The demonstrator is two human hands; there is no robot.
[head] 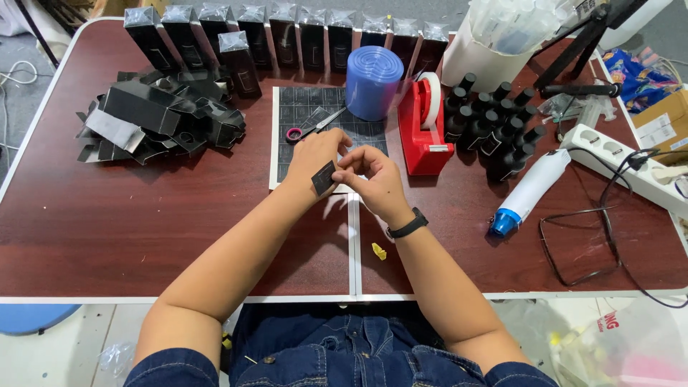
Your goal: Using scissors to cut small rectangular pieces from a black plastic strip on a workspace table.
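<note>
My left hand and my right hand meet over the front edge of a dark cutting mat. Between their fingertips I hold a small flat black piece of card, tilted on edge. My right wrist wears a black band. Pink-handled scissors lie on the mat just beyond my left hand. A red tape dispenser stands just right of my hands.
A heap of folded black cartons lies far left, and a row of upright wrapped black boxes lines the back edge. Also here: blue film roll, several small black bottles, white-blue heat gun, power strip, yellow scrap.
</note>
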